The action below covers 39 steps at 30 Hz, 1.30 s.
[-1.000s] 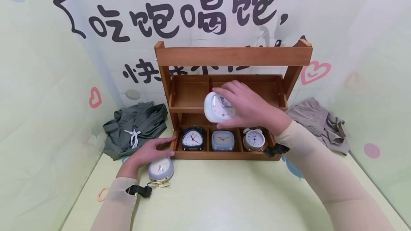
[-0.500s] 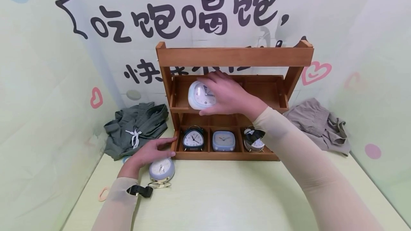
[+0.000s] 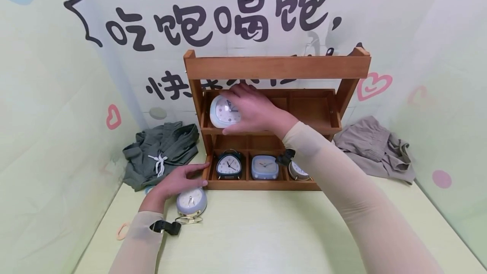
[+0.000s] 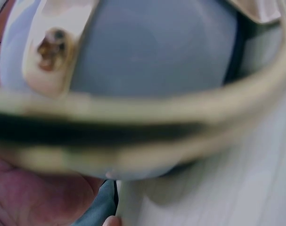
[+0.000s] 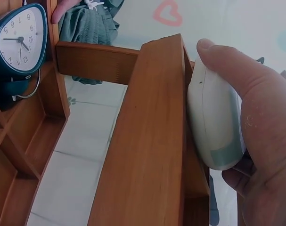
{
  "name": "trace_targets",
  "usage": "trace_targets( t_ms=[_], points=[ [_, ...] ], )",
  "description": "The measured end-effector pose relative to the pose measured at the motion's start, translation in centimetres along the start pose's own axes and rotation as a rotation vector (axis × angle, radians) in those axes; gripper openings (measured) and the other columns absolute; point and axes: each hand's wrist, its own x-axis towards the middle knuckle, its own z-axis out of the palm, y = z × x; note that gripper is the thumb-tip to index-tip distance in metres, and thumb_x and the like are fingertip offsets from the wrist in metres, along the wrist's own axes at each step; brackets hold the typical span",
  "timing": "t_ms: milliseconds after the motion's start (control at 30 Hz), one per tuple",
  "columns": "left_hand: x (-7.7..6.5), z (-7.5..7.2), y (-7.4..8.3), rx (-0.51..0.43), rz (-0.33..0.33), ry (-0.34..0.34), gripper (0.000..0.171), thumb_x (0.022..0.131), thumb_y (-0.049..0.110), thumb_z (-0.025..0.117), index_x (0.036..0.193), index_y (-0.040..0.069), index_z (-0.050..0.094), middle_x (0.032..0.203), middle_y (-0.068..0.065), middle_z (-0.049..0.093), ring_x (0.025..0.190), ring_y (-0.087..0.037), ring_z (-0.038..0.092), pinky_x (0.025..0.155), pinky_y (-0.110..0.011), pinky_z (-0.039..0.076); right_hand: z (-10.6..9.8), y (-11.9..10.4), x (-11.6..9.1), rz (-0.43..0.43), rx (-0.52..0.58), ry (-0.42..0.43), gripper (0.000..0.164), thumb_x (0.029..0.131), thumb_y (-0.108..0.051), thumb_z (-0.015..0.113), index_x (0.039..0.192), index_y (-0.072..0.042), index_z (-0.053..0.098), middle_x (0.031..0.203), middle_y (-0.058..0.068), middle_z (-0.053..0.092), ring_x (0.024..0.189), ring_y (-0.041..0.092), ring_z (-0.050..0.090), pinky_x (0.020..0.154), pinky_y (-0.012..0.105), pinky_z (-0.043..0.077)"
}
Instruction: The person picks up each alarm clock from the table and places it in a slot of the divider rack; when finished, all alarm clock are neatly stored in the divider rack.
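My right hand (image 3: 253, 111) grips a white and pale blue alarm clock (image 3: 220, 112) from its right side, thumb low and fingers over the top. The clock is at the left compartment of the upper tier of a brown wooden shelf (image 3: 277, 67); in the right wrist view its rounded body (image 5: 213, 117) sits close behind the front board. My left hand (image 3: 180, 179) touches the left side of the lower tier with thumb and fingers spread. Just below it a lilac alarm clock (image 3: 192, 200) lies face up on the table; its gold frame blurs across the left wrist view.
The lower tier holds a dark triangular clock (image 3: 228, 165), a blue square clock (image 3: 264, 167) and a twin-bell clock (image 3: 298, 171), partly behind the right wrist. Folded dark green cloth (image 3: 160, 151) lies left of the shelf, grey-brown cloth (image 3: 374, 149) right of it.
My right hand has carried the white and pale blue clock leftward and slightly up, from before the shelf's middle to the upper left compartment. My left hand stays in place.
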Motion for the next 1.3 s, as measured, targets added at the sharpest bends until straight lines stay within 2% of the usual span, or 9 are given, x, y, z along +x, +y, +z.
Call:
trace_targets(
  t_ms=[333,533,700,967,1200,1300],
  points=[
    [0.1,0.0,-0.2,0.002,0.007,0.002,0.073,0.095,0.056,0.087,0.161,0.035,0.062,0.168,-0.004,0.055,0.16,-0.039,0.043,0.128,-0.065,0.035,0.3,-0.3,1.0,0.023,-0.022,-0.046,0.116,0.083,-0.075,0.086,0.171,-0.014,0.042,0.168,0.014,0.044,0.156,0.036,0.037,0.136,0.05,0.023],
    [0.1,0.1,-0.3,0.007,-0.003,0.0,0.074,0.095,0.056,0.087,0.161,0.036,0.062,0.168,-0.004,0.054,0.16,-0.039,0.042,0.128,-0.065,0.035,0.8,-0.3,1.4,0.03,-0.058,-0.075,0.118,0.082,-0.077,0.086,0.171,-0.015,0.041,0.169,0.013,0.043,0.155,0.035,0.037,0.137,0.05,0.022],
    [0.1,0.1,-0.2,0.008,-0.007,0.001,0.073,0.095,0.056,0.087,0.161,0.036,0.062,0.169,-0.005,0.054,0.16,-0.039,0.042,0.128,-0.066,0.035,1.0,-0.1,1.5,0.037,-0.045,-0.092,0.118,0.084,-0.077,0.085,0.172,-0.013,0.04,0.172,0.016,0.039,0.16,0.036,0.033,0.137,0.052,0.019],
    [0.1,0.0,-0.1,0.009,-0.004,0.002,0.073,0.095,0.056,0.087,0.16,0.037,0.062,0.169,-0.006,0.053,0.16,-0.04,0.041,0.128,-0.067,0.035,1.1,0.0,1.5,0.05,-0.043,-0.12,0.12,0.083,-0.079,0.085,0.172,-0.012,0.04,0.172,0.015,0.039,0.158,0.036,0.033,0.137,0.053,0.019],
    [0.0,0.0,-0.1,-0.001,0.003,0.001,0.072,0.095,0.054,0.088,0.16,0.037,0.062,0.169,-0.007,0.053,0.16,-0.041,0.041,0.128,-0.067,0.033,1.0,-0.1,1.5,0.071,-0.02,-0.163,0.12,0.086,-0.077,0.084,0.174,-0.013,0.035,0.178,0.014,0.032,0.162,0.036,0.026,0.138,0.053,0.014],
    [0.0,0.0,-0.1,-0.005,0.003,0.0,0.072,0.095,0.054,0.088,0.16,0.037,0.062,0.169,-0.007,0.053,0.161,-0.041,0.04,0.129,-0.067,0.033,1.1,-0.1,1.4,0.069,-0.02,-0.166,0.117,0.089,-0.078,0.08,0.175,-0.013,0.035,0.177,0.014,0.033,0.161,0.036,0.026,0.137,0.056,0.016]
  ],
)
